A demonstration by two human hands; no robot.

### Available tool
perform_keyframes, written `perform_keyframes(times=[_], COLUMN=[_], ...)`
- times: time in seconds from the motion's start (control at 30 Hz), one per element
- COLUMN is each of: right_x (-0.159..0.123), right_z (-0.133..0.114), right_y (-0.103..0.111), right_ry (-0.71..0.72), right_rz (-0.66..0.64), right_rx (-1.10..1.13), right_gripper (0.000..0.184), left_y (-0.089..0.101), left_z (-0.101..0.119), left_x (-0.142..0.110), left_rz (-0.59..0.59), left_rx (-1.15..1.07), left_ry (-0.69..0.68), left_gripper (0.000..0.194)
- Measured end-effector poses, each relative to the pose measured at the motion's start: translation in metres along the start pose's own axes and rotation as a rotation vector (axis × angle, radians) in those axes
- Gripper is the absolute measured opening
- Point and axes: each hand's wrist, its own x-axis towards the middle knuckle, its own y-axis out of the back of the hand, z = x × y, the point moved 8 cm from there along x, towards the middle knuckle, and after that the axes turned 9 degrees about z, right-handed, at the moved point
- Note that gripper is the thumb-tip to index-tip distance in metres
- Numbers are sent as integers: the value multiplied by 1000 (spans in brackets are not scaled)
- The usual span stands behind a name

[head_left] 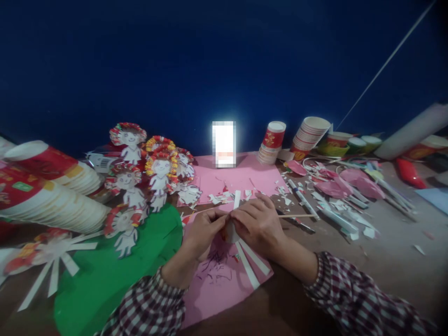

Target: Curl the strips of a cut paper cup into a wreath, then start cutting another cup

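My left hand and my right hand meet over pink paper with dark handwriting on it. Between them they pinch a paper cup cut into strips; white strips fan out below and one points up. Most of its middle is hidden by my fingers. A thin wooden stick juts out to the right from under my right hand; whether the fingers grip it is unclear. Left of my hands stand several paper dolls with red and yellow curled hair, beside a round green sheet.
Stacked paper cups lie at the left, near another cut cup. A bright phone screen stands at the back. More cup stacks, a marker, paper scraps and a red object are at the right.
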Motion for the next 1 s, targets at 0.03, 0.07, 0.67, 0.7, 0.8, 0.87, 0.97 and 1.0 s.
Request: perform_keyframes(times=[0.03, 0.07, 0.67, 0.7, 0.8, 0.87, 0.97, 1.0], right_x=[0, 0, 1, 1, 1, 1, 1, 1], right_z=[0, 0, 1, 0, 0, 0, 2, 3], right_y=[0, 1, -4, -4, -5, -6, -5, -5], right_ry=[-1, -2, -32, -26, -13, -16, -33, -37], right_rz=[2, 8, -66, -70, -78, -72, -55, -51], right_rx=[-4, -9, 1, -3, -14, -14, -2, 3], right_gripper=[9, 9, 9, 10, 11, 10, 9, 9], left_y=[0, 0, 5, 4, 3, 3, 4, 4], left_z=[0, 1, -2, -2, -2, -2, 1, 2], left_x=[0, 0, 2, 2, 2, 1, 0, 0], left_rz=[-4, -4, 42, 37, 31, 32, 59, 62], left_rx=[0, -1, -58, -50, -32, -27, 8, 30], left_ry=[1, 1, -21, -32, -53, -57, -79, -86], left_gripper=[18, 17, 44, 45, 44, 43, 39, 39])
